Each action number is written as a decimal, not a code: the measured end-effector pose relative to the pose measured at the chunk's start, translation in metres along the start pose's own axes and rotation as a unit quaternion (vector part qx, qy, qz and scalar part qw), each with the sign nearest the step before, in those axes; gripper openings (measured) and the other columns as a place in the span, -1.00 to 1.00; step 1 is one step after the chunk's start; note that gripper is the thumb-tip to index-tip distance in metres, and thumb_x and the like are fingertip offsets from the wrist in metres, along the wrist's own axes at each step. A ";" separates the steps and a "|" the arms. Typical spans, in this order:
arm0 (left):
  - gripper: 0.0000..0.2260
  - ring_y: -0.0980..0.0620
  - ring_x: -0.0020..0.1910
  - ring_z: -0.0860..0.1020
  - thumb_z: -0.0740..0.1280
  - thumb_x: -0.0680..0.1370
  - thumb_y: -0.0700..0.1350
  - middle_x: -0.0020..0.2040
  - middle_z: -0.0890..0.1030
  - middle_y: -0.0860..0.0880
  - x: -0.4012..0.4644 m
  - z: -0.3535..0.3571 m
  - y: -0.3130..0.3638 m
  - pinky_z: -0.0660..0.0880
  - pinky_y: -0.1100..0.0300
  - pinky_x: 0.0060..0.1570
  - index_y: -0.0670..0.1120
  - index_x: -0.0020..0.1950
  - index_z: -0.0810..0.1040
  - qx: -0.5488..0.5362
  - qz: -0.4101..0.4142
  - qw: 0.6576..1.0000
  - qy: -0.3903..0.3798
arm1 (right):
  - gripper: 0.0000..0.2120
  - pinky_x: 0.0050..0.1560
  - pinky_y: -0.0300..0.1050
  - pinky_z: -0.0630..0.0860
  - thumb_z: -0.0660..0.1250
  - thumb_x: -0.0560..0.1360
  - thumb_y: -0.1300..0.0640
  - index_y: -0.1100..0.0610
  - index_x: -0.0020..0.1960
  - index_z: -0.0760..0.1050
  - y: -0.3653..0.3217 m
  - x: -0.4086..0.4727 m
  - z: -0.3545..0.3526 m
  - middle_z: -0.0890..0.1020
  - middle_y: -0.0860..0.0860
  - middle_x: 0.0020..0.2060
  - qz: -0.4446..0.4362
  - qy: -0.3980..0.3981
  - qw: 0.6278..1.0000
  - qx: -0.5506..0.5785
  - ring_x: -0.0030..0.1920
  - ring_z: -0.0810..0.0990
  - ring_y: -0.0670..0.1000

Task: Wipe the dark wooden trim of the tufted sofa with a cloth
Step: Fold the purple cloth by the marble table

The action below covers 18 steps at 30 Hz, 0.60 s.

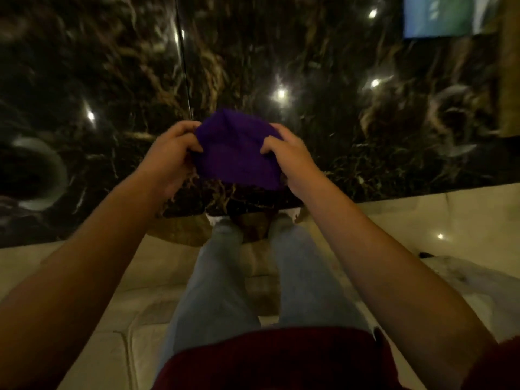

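Note:
A purple cloth (237, 153) is held up in front of me, bunched between both hands. My left hand (171, 153) grips its left edge, thumb on the front. On the other side, my right hand (287, 153) pinches the right edge. Both arms stretch forward over my legs in blue jeans (222, 282). No tufted sofa or dark wooden trim shows in this view.
A glossy dark marble floor (281, 52) with light reflections fills the upper half. A cream marble floor (408, 220) lies below it. A bright screen (439, 15) glows at the top right. White shoes (216, 219) stand at the dark floor's edge.

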State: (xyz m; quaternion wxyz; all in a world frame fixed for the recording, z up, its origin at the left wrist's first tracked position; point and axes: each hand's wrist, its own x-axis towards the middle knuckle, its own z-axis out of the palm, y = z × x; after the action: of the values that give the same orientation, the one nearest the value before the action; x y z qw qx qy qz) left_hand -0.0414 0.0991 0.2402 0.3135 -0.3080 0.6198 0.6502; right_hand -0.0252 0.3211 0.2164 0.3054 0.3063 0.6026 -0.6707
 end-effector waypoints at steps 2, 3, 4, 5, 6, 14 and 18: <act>-0.62 -0.13 0.18 0.54 0.17 0.48 -0.38 0.11 0.62 -0.05 -0.030 0.015 0.028 0.51 -0.11 0.19 0.02 0.06 0.61 -0.010 0.025 0.999 -0.021 | -0.66 0.04 0.06 0.56 0.38 0.25 0.14 -0.17 -0.06 0.71 -0.034 -0.038 -0.015 0.72 0.07 0.07 -0.028 -0.004 0.998 0.048 0.20 0.66 0.20; -0.61 -0.13 0.19 0.55 0.18 0.49 -0.37 0.15 0.62 -0.06 -0.054 0.030 0.051 0.50 -0.12 0.22 0.03 0.09 0.61 -0.014 0.050 0.997 -0.049 | -0.66 0.05 0.08 0.56 0.39 0.25 0.15 -0.15 -0.04 0.71 -0.059 -0.068 -0.029 0.72 0.11 0.11 -0.057 -0.002 0.996 0.066 0.23 0.65 0.22; -0.61 -0.11 0.18 0.57 0.19 0.51 -0.36 0.17 0.63 -0.05 -0.057 0.030 0.055 0.51 -0.10 0.22 0.05 0.13 0.62 -0.012 0.057 0.997 -0.042 | -0.66 0.04 0.07 0.56 0.39 0.25 0.15 -0.13 -0.03 0.71 -0.068 -0.075 -0.026 0.72 0.12 0.11 -0.065 -0.014 0.994 0.086 0.21 0.66 0.21; -0.61 -0.06 0.12 0.62 0.21 0.54 -0.34 0.16 0.65 -0.03 -0.080 0.045 0.074 0.55 -0.05 0.14 0.06 0.18 0.61 0.002 0.085 0.994 -0.062 | -0.66 0.03 0.05 0.57 0.39 0.26 0.15 -0.11 -0.02 0.71 -0.090 -0.109 -0.034 0.72 0.10 0.09 -0.103 -0.014 0.988 0.113 0.17 0.67 0.17; -0.63 0.01 0.02 0.66 0.22 0.58 -0.31 0.12 0.66 -0.02 -0.100 0.059 0.091 0.60 0.04 0.02 0.06 0.24 0.59 0.033 0.120 0.989 -0.085 | -0.67 0.02 0.01 0.57 0.39 0.28 0.17 -0.07 -0.01 0.71 -0.108 -0.139 -0.043 0.73 0.08 0.06 -0.138 -0.007 0.981 0.136 0.12 0.68 0.13; -0.60 -0.02 -0.09 0.74 0.44 0.45 0.19 0.07 0.72 -0.07 -0.207 0.123 0.149 0.66 0.15 -0.16 0.04 0.21 0.61 0.113 0.201 0.950 -0.209 | -0.63 -0.18 -0.14 0.64 0.38 0.33 0.23 0.03 0.12 0.61 -0.117 -0.288 -0.076 0.73 0.04 -0.03 -0.284 0.096 0.931 0.210 -0.05 0.72 0.03; -0.62 0.02 -0.02 0.74 0.42 0.47 0.25 0.16 0.73 -0.07 -0.267 0.182 0.135 0.68 0.12 -0.08 0.07 0.17 0.67 0.190 0.145 0.904 -0.355 | -0.62 -0.16 -0.09 0.67 0.45 0.29 0.18 -0.10 0.07 0.68 -0.090 -0.356 -0.094 0.76 0.01 0.01 -0.316 0.149 0.907 0.234 -0.01 0.75 0.06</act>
State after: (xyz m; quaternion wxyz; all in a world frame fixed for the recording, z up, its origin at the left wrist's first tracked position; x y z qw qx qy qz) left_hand 0.0135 0.2695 0.5408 0.4680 0.1018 0.6165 0.6249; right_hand 0.1317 0.4373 0.5418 -0.0958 0.2587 0.5321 -0.8004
